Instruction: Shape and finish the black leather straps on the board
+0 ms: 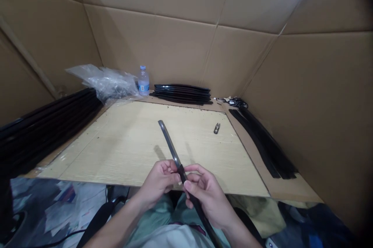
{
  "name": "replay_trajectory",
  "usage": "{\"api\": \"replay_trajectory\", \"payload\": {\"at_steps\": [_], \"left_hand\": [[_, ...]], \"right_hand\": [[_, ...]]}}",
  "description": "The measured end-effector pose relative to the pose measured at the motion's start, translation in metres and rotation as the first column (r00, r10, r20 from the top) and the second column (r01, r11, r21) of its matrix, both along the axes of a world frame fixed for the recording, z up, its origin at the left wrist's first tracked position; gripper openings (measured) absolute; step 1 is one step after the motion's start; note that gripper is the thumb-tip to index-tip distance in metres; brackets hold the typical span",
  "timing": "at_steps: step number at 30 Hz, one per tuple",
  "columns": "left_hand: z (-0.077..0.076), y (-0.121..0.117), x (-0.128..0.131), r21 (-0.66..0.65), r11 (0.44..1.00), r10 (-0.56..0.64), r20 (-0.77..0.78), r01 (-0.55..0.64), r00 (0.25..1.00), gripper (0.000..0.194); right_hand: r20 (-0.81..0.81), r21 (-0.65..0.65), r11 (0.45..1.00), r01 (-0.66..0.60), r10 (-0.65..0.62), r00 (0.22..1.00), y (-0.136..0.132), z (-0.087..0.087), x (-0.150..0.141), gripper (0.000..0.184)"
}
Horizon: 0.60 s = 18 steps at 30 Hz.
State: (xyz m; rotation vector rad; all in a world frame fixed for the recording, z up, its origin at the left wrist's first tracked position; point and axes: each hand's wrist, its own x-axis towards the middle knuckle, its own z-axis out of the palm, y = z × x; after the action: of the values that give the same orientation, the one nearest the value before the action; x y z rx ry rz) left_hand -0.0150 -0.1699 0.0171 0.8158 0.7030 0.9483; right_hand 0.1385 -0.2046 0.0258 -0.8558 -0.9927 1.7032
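Note:
A long, narrow dark strip (169, 141) slants from above the board down towards my lap. Its far part is grey and shiny with a slightly bent tip. Nearer to me, a duller black covering (201, 212) surrounds it, starting at a dark edge between my hands. My left hand (159, 182) pinches the strip from the left, close to that edge. From the right, my right hand (205, 191) grips the black part between thumb and fingers. Beyond them on the board lies a small pair of thread snips (217, 128).
A pale board (122, 139) covers the table, walled by cardboard (180, 46). Dark strips lie stacked at the left (52, 124), at the back (182, 93) and flat at the right (262, 143). Clear plastic bags (110, 81), a water bottle (143, 83) and tangled black cord (237, 102) sit behind.

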Motion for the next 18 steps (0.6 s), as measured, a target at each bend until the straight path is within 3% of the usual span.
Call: {"api": "replay_trajectory", "payload": {"at_steps": [6, 11, 14, 18], "left_hand": [[0.016, 0.002, 0.006, 0.051, 0.996, -0.061, -0.095, 0.066, 0.994, 0.024], [0.024, 0.002, 0.017, 0.072, 0.992, -0.099, -0.074, 0.105, 0.992, 0.028], [0.027, 0.002, 0.021, 0.08, 0.991, -0.104, -0.054, 0.108, 0.993, 0.025], [0.036, 0.004, 0.018, 0.113, 0.993, 0.035, -0.001, -0.035, 0.999, 0.019]], "right_hand": [[0.001, -0.014, 1.0, -0.022, 0.022, 1.0, 0.005, 0.002, -0.001, 0.037], [0.039, 0.025, 0.999, -0.034, 0.033, 0.999, 0.005, 0.003, 0.005, 0.049], [0.094, 0.0, 0.991, -0.132, 0.132, 0.987, 0.002, 0.001, 0.016, 0.036], [0.352, -0.045, 0.948, -0.316, 0.311, 0.883, -0.005, -0.002, 0.04, 0.054]]}}
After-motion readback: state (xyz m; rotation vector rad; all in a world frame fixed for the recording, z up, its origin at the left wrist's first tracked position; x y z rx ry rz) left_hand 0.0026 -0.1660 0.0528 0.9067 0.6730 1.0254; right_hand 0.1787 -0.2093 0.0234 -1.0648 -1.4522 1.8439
